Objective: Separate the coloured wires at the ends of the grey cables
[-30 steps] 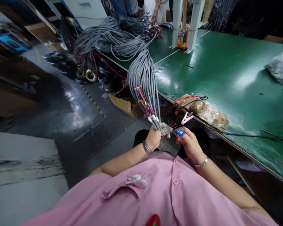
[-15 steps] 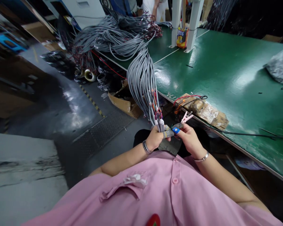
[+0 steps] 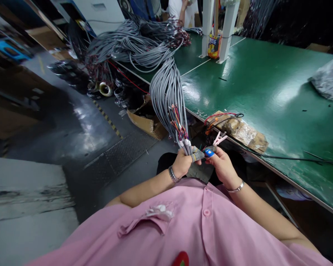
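My left hand (image 3: 183, 161) is closed around the ends of several grey cables (image 3: 168, 90), with grey covers on its fingertips. The cables hang over the table edge in a thick bundle. Above that hand, stripped ends fan out into thin coloured wires (image 3: 179, 127) past white collars. Just to the right, my right hand (image 3: 222, 164) pinches with thumb and finger close to the left fingertips; blue tape wraps its thumb. Thin wires show at the pinch, partly hidden by the fingers. A pink clothespin-like clip (image 3: 220, 138) sits at the table edge beyond the right hand.
A green table (image 3: 255, 81) spans the right side. On its edge lies a taped wooden block (image 3: 246, 133) with cords. A large cable heap (image 3: 133, 40) covers the far left end. Below stands an open cardboard box (image 3: 148, 123). Another person (image 3: 183, 13) is at the back.
The coloured wire ends above my left hand have swung slightly left. My right hand's fingers have shifted a little, still pinching near the left fingertips.
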`<action>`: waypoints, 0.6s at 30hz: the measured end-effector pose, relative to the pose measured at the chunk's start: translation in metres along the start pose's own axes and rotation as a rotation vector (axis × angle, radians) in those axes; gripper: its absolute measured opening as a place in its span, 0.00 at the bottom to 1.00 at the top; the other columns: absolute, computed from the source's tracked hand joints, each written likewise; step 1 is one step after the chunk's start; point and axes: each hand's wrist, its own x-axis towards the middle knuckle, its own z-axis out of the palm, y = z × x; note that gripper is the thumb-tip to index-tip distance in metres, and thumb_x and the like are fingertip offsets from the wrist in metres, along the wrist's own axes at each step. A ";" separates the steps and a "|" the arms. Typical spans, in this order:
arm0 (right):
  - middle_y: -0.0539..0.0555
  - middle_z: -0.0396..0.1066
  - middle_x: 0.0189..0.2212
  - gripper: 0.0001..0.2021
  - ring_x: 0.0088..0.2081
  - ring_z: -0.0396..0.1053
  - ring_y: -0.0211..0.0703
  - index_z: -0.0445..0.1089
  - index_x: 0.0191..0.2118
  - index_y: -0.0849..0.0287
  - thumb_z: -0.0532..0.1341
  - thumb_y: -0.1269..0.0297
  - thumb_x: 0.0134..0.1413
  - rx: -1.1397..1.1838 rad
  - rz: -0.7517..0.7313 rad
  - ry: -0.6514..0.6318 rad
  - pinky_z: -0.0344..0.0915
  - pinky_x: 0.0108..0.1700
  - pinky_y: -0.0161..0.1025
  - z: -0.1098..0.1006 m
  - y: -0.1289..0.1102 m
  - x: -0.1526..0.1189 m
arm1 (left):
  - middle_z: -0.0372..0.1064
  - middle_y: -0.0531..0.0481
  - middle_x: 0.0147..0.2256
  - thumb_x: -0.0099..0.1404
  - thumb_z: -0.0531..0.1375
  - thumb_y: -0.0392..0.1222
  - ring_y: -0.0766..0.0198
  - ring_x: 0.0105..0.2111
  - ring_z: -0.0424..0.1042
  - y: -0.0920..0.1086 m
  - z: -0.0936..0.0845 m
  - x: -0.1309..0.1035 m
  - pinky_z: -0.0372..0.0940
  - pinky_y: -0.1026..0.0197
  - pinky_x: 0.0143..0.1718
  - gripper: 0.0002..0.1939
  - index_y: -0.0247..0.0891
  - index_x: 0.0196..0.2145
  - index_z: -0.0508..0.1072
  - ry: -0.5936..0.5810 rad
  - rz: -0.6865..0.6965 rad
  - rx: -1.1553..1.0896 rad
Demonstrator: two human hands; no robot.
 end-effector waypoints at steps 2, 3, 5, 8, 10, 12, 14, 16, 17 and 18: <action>0.50 0.73 0.33 0.15 0.31 0.67 0.37 0.73 0.39 0.56 0.68 0.53 0.48 0.056 0.045 -0.017 0.65 0.33 0.35 -0.003 0.001 0.000 | 0.69 0.51 0.18 0.56 0.66 0.46 0.68 0.20 0.65 0.000 0.000 0.000 0.60 0.64 0.26 0.14 0.34 0.18 0.73 0.017 0.003 -0.011; 0.51 0.73 0.34 0.15 0.31 0.67 0.36 0.73 0.39 0.56 0.68 0.54 0.48 0.079 0.062 -0.029 0.65 0.33 0.34 -0.005 0.001 -0.001 | 0.68 0.51 0.17 0.55 0.66 0.45 0.69 0.19 0.65 0.000 -0.001 0.000 0.60 0.64 0.26 0.14 0.35 0.18 0.73 0.027 0.006 -0.013; 0.51 0.73 0.34 0.15 0.30 0.66 0.36 0.74 0.40 0.56 0.69 0.55 0.48 0.107 0.085 -0.052 0.66 0.33 0.34 -0.009 0.002 -0.002 | 0.68 0.51 0.17 0.55 0.66 0.44 0.69 0.19 0.65 0.001 -0.001 0.001 0.59 0.64 0.25 0.14 0.35 0.18 0.72 0.036 0.006 -0.013; 0.51 0.73 0.35 0.15 0.30 0.66 0.36 0.75 0.39 0.56 0.71 0.57 0.45 0.115 0.084 -0.068 0.66 0.33 0.34 -0.011 0.003 -0.004 | 0.68 0.51 0.18 0.54 0.66 0.45 0.69 0.20 0.65 0.001 0.000 0.001 0.59 0.64 0.25 0.13 0.35 0.19 0.73 0.037 -0.009 -0.021; 0.51 0.73 0.35 0.15 0.31 0.67 0.37 0.74 0.39 0.56 0.71 0.57 0.44 0.106 0.058 -0.061 0.66 0.33 0.34 -0.010 0.004 -0.004 | 0.68 0.51 0.18 0.55 0.66 0.45 0.69 0.20 0.65 0.000 0.001 0.001 0.59 0.64 0.25 0.13 0.35 0.19 0.73 0.038 -0.011 -0.025; 0.50 0.73 0.33 0.14 0.31 0.66 0.37 0.74 0.37 0.56 0.71 0.57 0.45 0.088 0.020 -0.041 0.65 0.33 0.35 -0.008 0.004 -0.003 | 0.68 0.51 0.17 0.55 0.66 0.44 0.69 0.20 0.65 -0.001 0.002 0.001 0.60 0.64 0.26 0.14 0.34 0.18 0.72 0.038 -0.002 -0.022; 0.49 0.72 0.31 0.12 0.30 0.65 0.36 0.75 0.35 0.56 0.71 0.57 0.46 0.062 -0.012 -0.016 0.65 0.34 0.35 -0.007 0.004 -0.003 | 0.68 0.51 0.17 0.54 0.66 0.44 0.69 0.20 0.65 -0.001 0.002 0.001 0.60 0.64 0.26 0.14 0.34 0.18 0.72 0.034 0.006 -0.020; 0.49 0.72 0.29 0.11 0.29 0.64 0.35 0.75 0.33 0.57 0.70 0.57 0.46 0.041 -0.025 0.001 0.64 0.33 0.35 -0.006 0.005 -0.002 | 0.68 0.51 0.17 0.54 0.67 0.43 0.69 0.20 0.65 -0.002 0.002 0.001 0.60 0.65 0.26 0.13 0.34 0.18 0.72 0.033 0.009 -0.019; 0.49 0.72 0.29 0.10 0.29 0.64 0.35 0.75 0.32 0.57 0.70 0.57 0.46 0.035 -0.025 0.004 0.64 0.33 0.35 -0.005 0.005 -0.002 | 0.68 0.51 0.17 0.54 0.67 0.43 0.69 0.20 0.65 -0.002 0.002 0.001 0.60 0.65 0.26 0.13 0.34 0.18 0.72 0.034 0.010 -0.017; 0.49 0.71 0.29 0.11 0.28 0.64 0.36 0.75 0.32 0.57 0.70 0.57 0.46 0.034 -0.021 0.006 0.63 0.33 0.35 -0.005 0.006 -0.002 | 0.68 0.51 0.18 0.54 0.67 0.43 0.69 0.20 0.65 -0.003 0.002 0.002 0.60 0.65 0.26 0.13 0.34 0.18 0.72 0.034 0.011 -0.015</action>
